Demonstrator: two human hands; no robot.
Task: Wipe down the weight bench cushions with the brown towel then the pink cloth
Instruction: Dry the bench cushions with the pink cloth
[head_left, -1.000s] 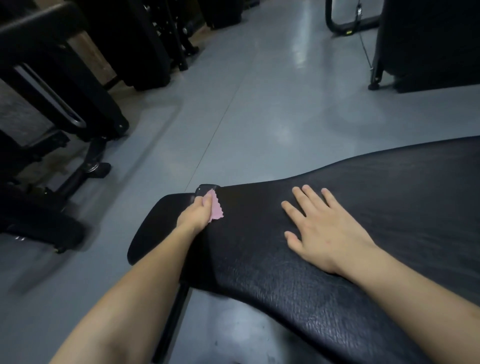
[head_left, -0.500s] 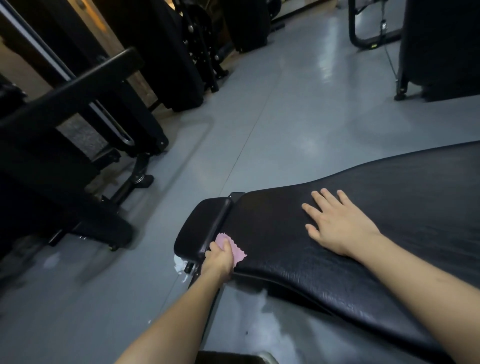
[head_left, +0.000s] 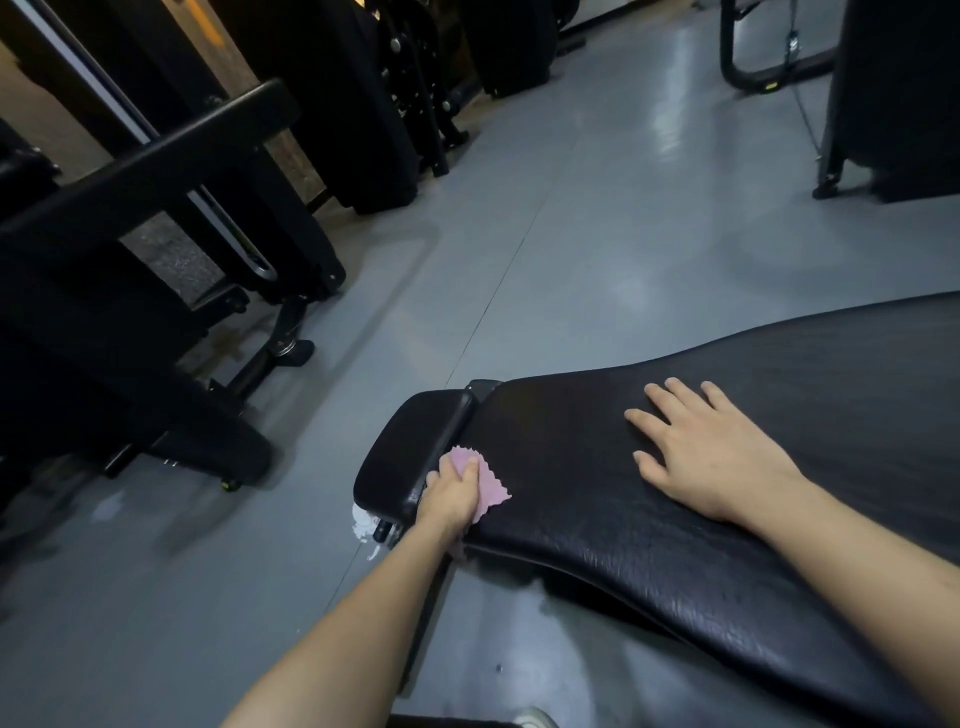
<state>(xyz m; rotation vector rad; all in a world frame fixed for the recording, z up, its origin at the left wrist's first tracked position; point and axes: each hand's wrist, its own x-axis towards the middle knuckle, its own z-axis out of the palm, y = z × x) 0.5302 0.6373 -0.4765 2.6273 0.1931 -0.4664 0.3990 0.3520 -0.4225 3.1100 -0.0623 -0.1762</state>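
While I watch from the head view, nearest to me the left hand (head_left: 451, 500) grips the pink cloth (head_left: 483, 480), fingers curled over it, pressing it on the near corner of the long back cushion (head_left: 675, 545), right at the gap beside the small seat cushion (head_left: 410, 452). A scalloped edge of the cloth shows past the fingers on both sides. Just beyond, my right hand (head_left: 696, 449) lies flat on the long cushion, fingers spread, holding nothing and bracing the pad. I can see no brown towel anywhere, so I judge the towel pass done and the cloth pass under way.

What could go wrong: the cloth is bunched small, so a stroke may cover little and leave strips unwiped; pushed into the gap, it could snag on the bracket (head_left: 483, 387) between the pads or slip off the edge onto the grey floor (head_left: 597, 234). The seat cushion may simply get skipped.

Compared with half a second ago, the left hand sits in almost the same spot at the cushion's near corner, and the right hand has not shifted. A second ago the cloth was at the far end of that gap, so it has travelled toward me. Farther off stand dark gym machines (head_left: 156, 234).
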